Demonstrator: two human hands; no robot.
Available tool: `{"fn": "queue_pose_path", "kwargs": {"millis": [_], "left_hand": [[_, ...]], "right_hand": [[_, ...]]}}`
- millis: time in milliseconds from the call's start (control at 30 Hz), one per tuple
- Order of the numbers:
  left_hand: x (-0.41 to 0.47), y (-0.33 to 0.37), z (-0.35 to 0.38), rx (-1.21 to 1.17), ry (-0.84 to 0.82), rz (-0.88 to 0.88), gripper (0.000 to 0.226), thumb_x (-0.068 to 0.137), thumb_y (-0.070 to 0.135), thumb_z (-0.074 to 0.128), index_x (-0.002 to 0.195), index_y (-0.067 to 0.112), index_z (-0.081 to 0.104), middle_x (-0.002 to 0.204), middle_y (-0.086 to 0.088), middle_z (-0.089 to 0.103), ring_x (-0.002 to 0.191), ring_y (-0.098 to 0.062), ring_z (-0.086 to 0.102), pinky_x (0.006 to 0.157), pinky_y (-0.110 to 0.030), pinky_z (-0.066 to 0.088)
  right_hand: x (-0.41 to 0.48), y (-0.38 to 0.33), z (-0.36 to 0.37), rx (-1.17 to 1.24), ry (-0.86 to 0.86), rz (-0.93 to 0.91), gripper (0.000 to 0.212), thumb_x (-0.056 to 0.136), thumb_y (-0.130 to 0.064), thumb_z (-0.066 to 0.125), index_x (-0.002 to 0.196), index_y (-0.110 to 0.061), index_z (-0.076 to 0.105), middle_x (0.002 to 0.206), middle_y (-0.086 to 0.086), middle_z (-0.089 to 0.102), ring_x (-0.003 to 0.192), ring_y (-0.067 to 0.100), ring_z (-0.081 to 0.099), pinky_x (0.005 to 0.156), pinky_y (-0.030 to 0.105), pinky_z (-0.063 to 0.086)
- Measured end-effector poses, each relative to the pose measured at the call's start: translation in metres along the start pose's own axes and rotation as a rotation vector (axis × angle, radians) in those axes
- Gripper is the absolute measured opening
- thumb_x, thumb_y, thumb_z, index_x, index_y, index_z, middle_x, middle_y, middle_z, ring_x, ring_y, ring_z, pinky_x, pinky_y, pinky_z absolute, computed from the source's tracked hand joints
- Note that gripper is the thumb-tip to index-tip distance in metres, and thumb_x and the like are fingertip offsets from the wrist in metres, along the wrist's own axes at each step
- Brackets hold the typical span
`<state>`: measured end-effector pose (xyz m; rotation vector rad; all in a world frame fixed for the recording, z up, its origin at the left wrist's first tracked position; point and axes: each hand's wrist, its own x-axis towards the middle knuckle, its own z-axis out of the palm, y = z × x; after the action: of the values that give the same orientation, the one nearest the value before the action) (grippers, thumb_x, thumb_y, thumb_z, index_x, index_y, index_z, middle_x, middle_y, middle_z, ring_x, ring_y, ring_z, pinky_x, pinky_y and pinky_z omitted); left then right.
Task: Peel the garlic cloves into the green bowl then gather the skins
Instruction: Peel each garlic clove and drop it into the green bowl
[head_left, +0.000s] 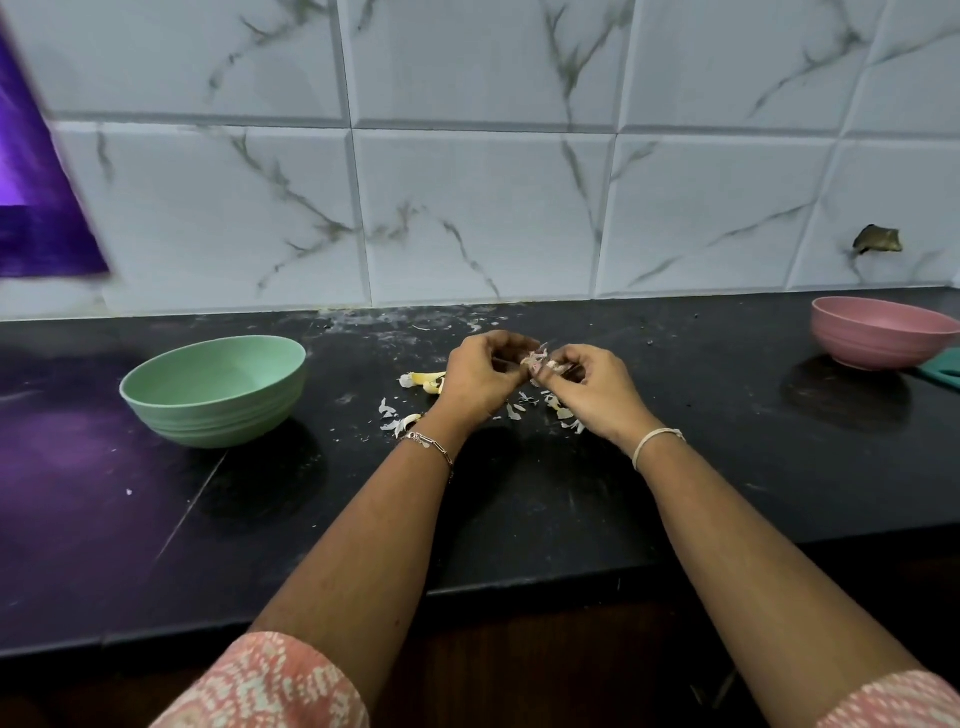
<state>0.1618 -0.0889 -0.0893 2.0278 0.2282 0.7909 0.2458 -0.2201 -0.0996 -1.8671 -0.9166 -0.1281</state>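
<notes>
My left hand and my right hand meet over the middle of the black counter, and both pinch a garlic clove with loose pale skin between their fingertips. The green bowl stands to the left of my hands, and no cloves show inside it from this angle. Papery garlic skins lie scattered on the counter under and around my hands, with yellowish pieces just left of my left hand.
A pink bowl stands at the far right by the wall, with a teal object beside it. The marble-tiled wall runs behind the black counter. A purple surface shows at the upper left.
</notes>
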Motion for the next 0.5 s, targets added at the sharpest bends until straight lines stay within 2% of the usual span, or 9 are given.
{"fn": "queue_pose_path", "kwargs": {"millis": [133, 233, 300, 400, 500], "left_hand": [[-0.005, 0.005, 0.000, 0.060, 0.038, 0.035, 0.027, 0.074, 0.010, 0.082, 0.094, 0.014, 0.064, 0.072, 0.009, 0.065, 0.060, 0.003, 0.058, 0.066, -0.012, 0.048], [-0.008, 0.006, -0.001, 0.232, 0.065, 0.107, 0.025, 0.074, 0.008, 0.077, 0.090, 0.016, 0.059, 0.074, 0.010, 0.062, 0.063, -0.006, 0.059, 0.064, -0.014, 0.047], [-0.008, 0.007, -0.005, 0.297, 0.078, 0.109, 0.022, 0.076, 0.007, 0.073, 0.083, 0.020, 0.056, 0.075, 0.012, 0.061, 0.067, -0.009, 0.060, 0.064, -0.011, 0.046], [-0.007, 0.003, -0.016, 0.359, 0.126, 0.057, 0.016, 0.080, 0.012, 0.070, 0.082, 0.023, 0.058, 0.079, 0.009, 0.065, 0.072, -0.010, 0.062, 0.073, -0.022, 0.051], [-0.010, -0.007, -0.036, 0.464, 0.162, -0.015, 0.007, 0.088, 0.022, 0.066, 0.093, 0.016, 0.064, 0.089, 0.001, 0.069, 0.084, -0.017, 0.063, 0.076, -0.027, 0.048]], "right_hand": [[0.001, 0.002, 0.001, -0.136, 0.056, -0.104, 0.004, 0.087, -0.023, 0.071, 0.084, -0.020, 0.069, 0.079, -0.007, 0.059, 0.072, 0.013, 0.058, 0.067, 0.029, 0.048], [0.001, -0.001, -0.002, -0.167, 0.142, -0.133, 0.007, 0.087, -0.021, 0.069, 0.083, -0.016, 0.070, 0.079, -0.005, 0.057, 0.070, 0.009, 0.053, 0.064, 0.025, 0.043], [0.001, -0.002, -0.005, -0.139, 0.215, -0.123, 0.009, 0.088, -0.022, 0.068, 0.082, -0.015, 0.069, 0.081, -0.002, 0.058, 0.070, 0.009, 0.054, 0.065, 0.026, 0.043], [0.000, -0.002, -0.009, -0.152, 0.244, -0.092, 0.012, 0.089, -0.031, 0.068, 0.088, -0.019, 0.072, 0.084, -0.004, 0.060, 0.077, 0.013, 0.058, 0.068, 0.029, 0.046], [-0.002, 0.000, -0.011, -0.262, 0.219, -0.070, 0.022, 0.081, -0.045, 0.074, 0.082, -0.023, 0.072, 0.081, -0.007, 0.059, 0.075, 0.013, 0.057, 0.064, 0.030, 0.046]]}}
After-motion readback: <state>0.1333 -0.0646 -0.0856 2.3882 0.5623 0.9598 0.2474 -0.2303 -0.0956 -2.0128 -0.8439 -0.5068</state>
